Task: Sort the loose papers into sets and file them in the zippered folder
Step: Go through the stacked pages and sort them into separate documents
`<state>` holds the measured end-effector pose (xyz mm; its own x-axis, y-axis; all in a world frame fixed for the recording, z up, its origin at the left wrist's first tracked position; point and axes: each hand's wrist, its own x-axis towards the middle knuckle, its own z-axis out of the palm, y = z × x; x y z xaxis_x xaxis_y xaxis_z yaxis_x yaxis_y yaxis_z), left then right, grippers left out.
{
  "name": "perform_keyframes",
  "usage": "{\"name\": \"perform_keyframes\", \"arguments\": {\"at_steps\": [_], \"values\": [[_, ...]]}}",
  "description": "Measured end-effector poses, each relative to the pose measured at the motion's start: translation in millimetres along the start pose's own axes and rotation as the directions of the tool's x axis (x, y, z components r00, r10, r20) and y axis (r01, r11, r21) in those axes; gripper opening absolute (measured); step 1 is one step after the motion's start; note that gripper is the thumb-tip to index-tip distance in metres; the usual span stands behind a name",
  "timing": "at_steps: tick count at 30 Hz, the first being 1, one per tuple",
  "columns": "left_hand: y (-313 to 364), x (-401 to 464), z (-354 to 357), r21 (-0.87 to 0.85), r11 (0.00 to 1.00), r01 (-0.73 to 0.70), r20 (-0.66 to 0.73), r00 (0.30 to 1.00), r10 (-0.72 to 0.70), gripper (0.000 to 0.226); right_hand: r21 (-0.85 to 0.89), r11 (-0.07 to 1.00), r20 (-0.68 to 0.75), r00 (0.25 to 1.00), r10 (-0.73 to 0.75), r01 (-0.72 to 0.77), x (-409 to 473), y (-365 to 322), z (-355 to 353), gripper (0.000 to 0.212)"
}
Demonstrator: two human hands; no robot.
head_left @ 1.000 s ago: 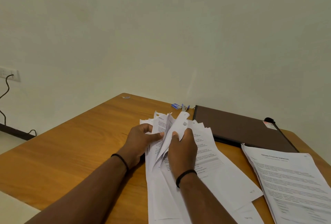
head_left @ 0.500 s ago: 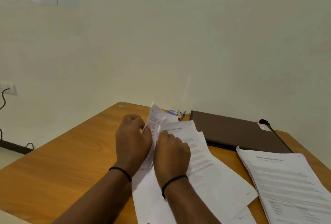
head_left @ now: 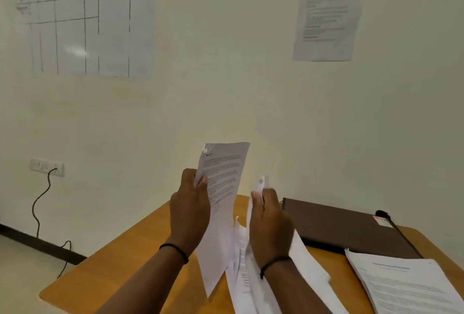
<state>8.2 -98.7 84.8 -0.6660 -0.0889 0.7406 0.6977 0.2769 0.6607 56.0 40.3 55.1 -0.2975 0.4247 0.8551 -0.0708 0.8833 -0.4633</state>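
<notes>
My left hand (head_left: 189, 209) grips a printed sheet (head_left: 222, 188) by its left edge and holds it upright above the wooden table (head_left: 130, 258). My right hand (head_left: 270, 220) pinches the lifted top edge of several loose papers (head_left: 251, 276) whose lower ends lie on the table. The dark brown zippered folder (head_left: 346, 228) lies closed and flat at the back right, beyond my right hand. A sorted stack of printed papers (head_left: 406, 283) lies in front of the folder at the right.
The table stands against a pale wall. A whiteboard grid (head_left: 82, 17) and a posted notice (head_left: 329, 12) hang on the wall. A wall socket (head_left: 46, 166) with a black cable is at the left. The table's left corner is near the floor edge.
Both hands rose from the pile on the table. My left hand lifted one sheet upright, away from the others, while my right hand raised the rest by their top edge. The camera tilted upward.
</notes>
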Motion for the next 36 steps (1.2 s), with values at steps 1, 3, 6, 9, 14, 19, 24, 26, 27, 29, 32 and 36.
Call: {"name": "perform_keyframes", "arguments": {"at_steps": [1, 3, 6, 9, 14, 19, 24, 26, 27, 29, 32, 36], "values": [[8, 0, -1, -0.051, 0.999, -0.003, 0.008, 1.0, 0.004, 0.013, 0.033, 0.999, -0.024, 0.999, -0.034, 0.035, 12, -16, -4, 0.035], [19, 1, -1, -0.215, 0.976, 0.038, 0.053, 0.998, -0.027, 0.017, 0.091, 0.992, -0.025, 0.996, -0.089, 0.091, 27, -43, -8, 0.034], [43, 4, -6, -0.514, 0.842, 0.164, 0.174, 0.981, -0.084, 0.024, 0.24, 0.965, 0.035, 0.993, -0.117, 0.105, 33, -69, -16, 0.032], [62, 10, -17, -0.627, 0.74, 0.241, 0.27, 0.959, -0.083, 0.036, 0.431, 0.902, 0.197, 0.972, -0.126, 0.03, 32, -80, -22, 0.032], [64, 21, -36, -0.565, 0.788, 0.243, 0.265, 0.959, -0.105, 0.022, 0.621, 0.774, 0.362, 0.92, -0.148, -0.12, 36, -84, -44, 0.035], [61, 20, -39, -0.523, 0.773, 0.36, 0.281, 0.928, -0.242, 0.022, 0.62, 0.747, 0.415, 0.908, -0.051, -0.241, 43, -76, -59, 0.033], [62, 13, -35, -0.509, 0.768, 0.388, 0.303, 0.916, -0.262, 0.021, 0.367, 0.928, 0.223, 0.975, -0.014, -0.07, 36, -61, -75, 0.035], [64, 13, -36, -0.542, 0.742, 0.395, 0.333, 0.911, -0.241, 0.02, 0.276, 0.95, 0.139, 0.984, 0.113, -0.148, 40, -50, -83, 0.061], [65, 13, -37, -0.562, 0.726, 0.397, 0.344, 0.91, -0.231, 0.02, 0.287, 0.922, 0.173, 0.96, 0.218, -0.261, 43, -45, -89, 0.078], [63, 14, -37, -0.59, 0.698, 0.406, 0.359, 0.906, -0.224, 0.02, 0.353, 0.786, 0.317, 0.855, 0.41, -0.507, 45, -38, -101, 0.094], [60, 13, -34, -0.618, 0.644, 0.451, 0.387, 0.888, -0.25, 0.021, 0.488, 0.561, 0.479, 0.742, 0.469, -0.669, 41, -20, -109, 0.075], [56, 9, -27, -0.622, 0.619, 0.48, 0.431, 0.869, -0.241, 0.022, 0.58, 0.329, 0.594, 0.663, 0.456, -0.746, 38, 11, -110, 0.051]]}}
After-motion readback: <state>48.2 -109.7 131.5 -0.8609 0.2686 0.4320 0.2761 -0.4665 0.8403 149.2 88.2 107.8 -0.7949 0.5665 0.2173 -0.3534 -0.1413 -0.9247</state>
